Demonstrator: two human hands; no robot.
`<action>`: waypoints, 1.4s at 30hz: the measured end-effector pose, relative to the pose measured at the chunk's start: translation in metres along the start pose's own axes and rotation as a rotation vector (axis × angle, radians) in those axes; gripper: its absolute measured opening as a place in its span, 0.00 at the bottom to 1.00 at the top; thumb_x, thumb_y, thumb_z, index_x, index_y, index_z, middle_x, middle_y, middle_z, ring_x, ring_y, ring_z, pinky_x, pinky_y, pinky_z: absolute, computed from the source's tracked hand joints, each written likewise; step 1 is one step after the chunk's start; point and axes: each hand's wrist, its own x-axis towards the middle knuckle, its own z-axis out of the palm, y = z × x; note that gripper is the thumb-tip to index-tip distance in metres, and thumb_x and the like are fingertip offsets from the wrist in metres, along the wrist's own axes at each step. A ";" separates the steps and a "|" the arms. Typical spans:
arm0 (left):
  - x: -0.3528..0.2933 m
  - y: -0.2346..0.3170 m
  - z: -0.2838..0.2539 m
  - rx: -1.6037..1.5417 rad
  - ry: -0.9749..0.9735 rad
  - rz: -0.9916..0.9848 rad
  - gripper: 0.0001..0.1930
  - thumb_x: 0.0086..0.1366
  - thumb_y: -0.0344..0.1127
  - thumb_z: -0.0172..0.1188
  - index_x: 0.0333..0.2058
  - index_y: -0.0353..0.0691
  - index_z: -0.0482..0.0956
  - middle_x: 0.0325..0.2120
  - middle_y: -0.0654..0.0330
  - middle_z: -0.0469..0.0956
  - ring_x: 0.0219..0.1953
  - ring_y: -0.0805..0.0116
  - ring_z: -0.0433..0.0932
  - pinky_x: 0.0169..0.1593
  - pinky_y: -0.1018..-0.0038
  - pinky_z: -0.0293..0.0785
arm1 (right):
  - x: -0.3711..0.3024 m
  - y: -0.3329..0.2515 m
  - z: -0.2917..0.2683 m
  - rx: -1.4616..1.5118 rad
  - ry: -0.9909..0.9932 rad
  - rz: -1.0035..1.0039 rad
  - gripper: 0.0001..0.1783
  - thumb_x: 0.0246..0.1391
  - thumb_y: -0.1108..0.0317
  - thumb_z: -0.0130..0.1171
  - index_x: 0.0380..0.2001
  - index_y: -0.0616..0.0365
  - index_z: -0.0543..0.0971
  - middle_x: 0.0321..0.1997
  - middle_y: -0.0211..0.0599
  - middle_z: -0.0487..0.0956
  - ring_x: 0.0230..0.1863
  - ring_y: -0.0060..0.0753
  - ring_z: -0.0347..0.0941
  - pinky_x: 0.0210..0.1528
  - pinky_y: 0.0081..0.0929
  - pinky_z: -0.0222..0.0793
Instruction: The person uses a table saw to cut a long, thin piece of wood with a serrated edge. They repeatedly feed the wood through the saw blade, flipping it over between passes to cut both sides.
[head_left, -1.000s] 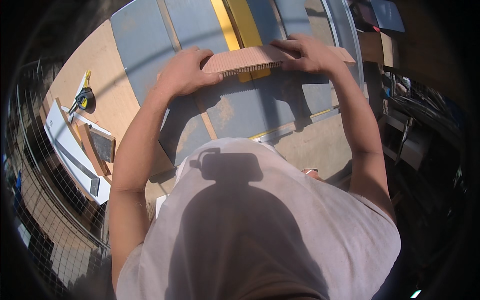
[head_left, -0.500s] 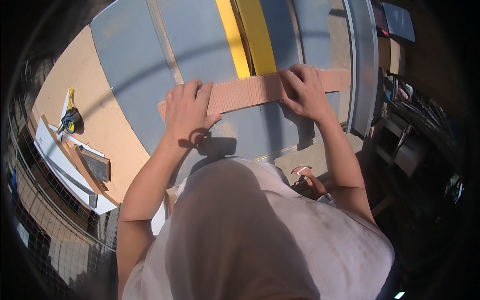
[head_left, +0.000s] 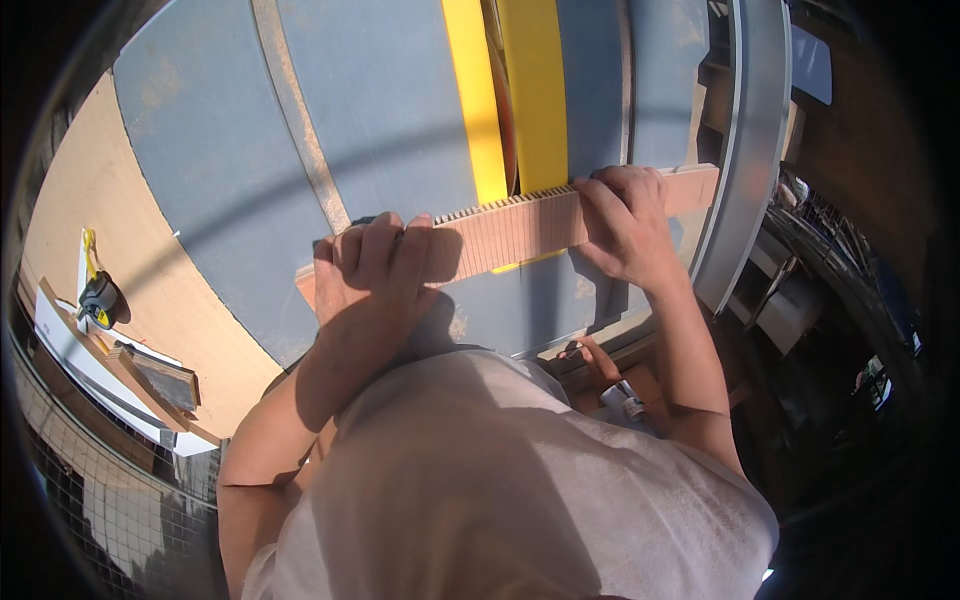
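Observation:
A long wooden strip point(head_left: 520, 235) with closely spaced cuts across it lies crosswise over a grey machine table point(head_left: 385, 110). Notches from the cuts show like comb teeth along its far edge. Near the strip's left end, my left hand point(head_left: 368, 265) grips it with fingers curled over the far edge. Toward the right end, my right hand point(head_left: 632, 225) pinches it, fingers over the top and thumb on the near side. Beyond the strip runs a yellow two-part plate point(head_left: 537, 100) with a narrow slot; a reddish-brown edge shows in the slot.
A grey metal rail point(head_left: 745, 150) bounds the table on the right. A light wooden board point(head_left: 190, 270) adjoins it at left, carrying a tape measure point(head_left: 98, 298) and a framed wood piece point(head_left: 160, 380). Below the table's front edge, part of a bare limb point(head_left: 600, 362) shows.
The view has shifted, so the table and strip sit differently in it. A bit of yellow now shows on the strip's near side, and its notched edge is plainer. Both hands keep their hold.

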 end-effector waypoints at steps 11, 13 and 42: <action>0.000 -0.003 0.019 0.106 0.314 0.080 0.41 0.37 0.41 0.80 0.56 0.45 0.79 0.47 0.59 0.79 0.44 0.58 0.76 0.54 0.59 0.68 | 0.007 -0.001 -0.013 -0.004 -0.037 0.020 0.42 0.39 0.51 0.75 0.61 0.48 0.78 0.54 0.41 0.73 0.55 0.48 0.69 0.61 0.50 0.60; -0.001 -0.004 0.019 0.094 0.315 0.098 0.40 0.37 0.41 0.80 0.55 0.44 0.80 0.47 0.59 0.79 0.43 0.58 0.76 0.53 0.59 0.69 | 0.005 -0.001 -0.014 -0.004 -0.042 0.025 0.42 0.39 0.53 0.76 0.62 0.47 0.78 0.54 0.41 0.73 0.55 0.49 0.69 0.61 0.49 0.60; 0.011 -0.009 -0.015 -0.010 0.105 0.074 0.43 0.38 0.39 0.83 0.58 0.40 0.80 0.50 0.54 0.78 0.45 0.58 0.75 0.51 0.58 0.68 | 0.015 -0.004 -0.016 -0.010 -0.001 0.036 0.44 0.34 0.57 0.79 0.61 0.47 0.80 0.54 0.44 0.73 0.55 0.50 0.69 0.61 0.48 0.62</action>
